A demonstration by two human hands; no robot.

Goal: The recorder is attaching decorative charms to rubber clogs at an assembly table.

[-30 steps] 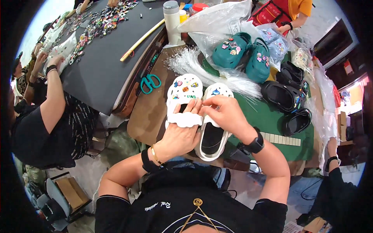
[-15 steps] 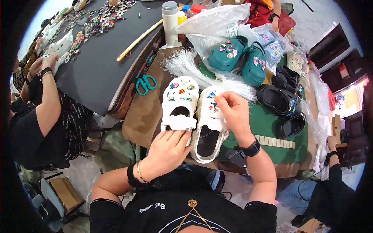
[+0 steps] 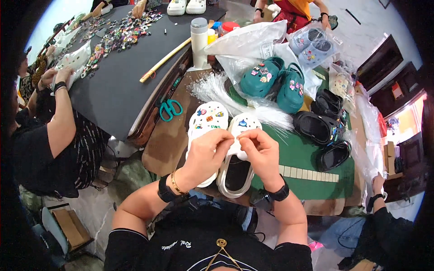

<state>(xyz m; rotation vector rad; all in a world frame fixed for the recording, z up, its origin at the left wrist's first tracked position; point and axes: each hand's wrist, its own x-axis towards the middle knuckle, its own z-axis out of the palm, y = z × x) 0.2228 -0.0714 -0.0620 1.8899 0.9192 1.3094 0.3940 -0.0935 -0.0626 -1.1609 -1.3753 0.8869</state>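
A pair of white clogs with colourful charms lies on the table before me, toes pointing away: the left clog (image 3: 217, 123) and the right clog (image 3: 236, 123). My left hand (image 3: 207, 156) is over the left clog, thumb and forefinger pinched together. My right hand (image 3: 262, 157), also pinched, is over the right clog's upper and strap. Their fingertips are close together between the two shoes. Whatever they pinch is too fine to make out. Both hands cover parts of the straps and charms.
Loose clear plastic strands (image 3: 210, 90) lie beyond the clogs. Teal scissors (image 3: 170, 109) are on the left. Teal clogs (image 3: 260, 81), black clogs (image 3: 314, 126) and bagged shoes (image 3: 312, 47) are to the right. A grey bottle (image 3: 199, 43) stands behind. Co-workers sit around the tables.
My left hand has left the left clog's strap and risen toward the right hand. The right hand has come down and nearer, so the fingertips now almost meet.
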